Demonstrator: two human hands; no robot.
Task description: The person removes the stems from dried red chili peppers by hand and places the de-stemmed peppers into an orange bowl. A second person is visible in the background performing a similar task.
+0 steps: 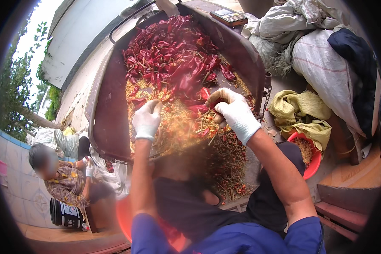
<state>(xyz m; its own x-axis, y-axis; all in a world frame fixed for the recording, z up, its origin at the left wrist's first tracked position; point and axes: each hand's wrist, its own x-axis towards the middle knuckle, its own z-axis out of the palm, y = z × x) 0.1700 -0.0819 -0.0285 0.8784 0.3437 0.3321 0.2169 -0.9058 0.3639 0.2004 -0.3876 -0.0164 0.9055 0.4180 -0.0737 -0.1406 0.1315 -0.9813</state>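
In front of me is a metal cart tray (109,127) holding a heap of dried red chili peppers (168,47). Loose yellow chili seeds (171,117) and stems cover its near part. My left hand (147,119), in a white knit glove, is over the seeds at the left, its thumb and fingers drawn together; whether something is between them is hidden. My right hand (231,108), gloved alike, curls its thumb and fingers around a red chili pepper (213,103) at the tray's right side. A hazy blur covers part of the picture between my forearms.
Stems and bits (230,168) lie heaped below the tray's near edge. Red basins stand at right (316,162) and beneath my left arm (123,216). A keypad device (228,16) rests by the tray rim. Stuffed woven sacks (320,60) crowd the right. Another person (66,177) sits at left.
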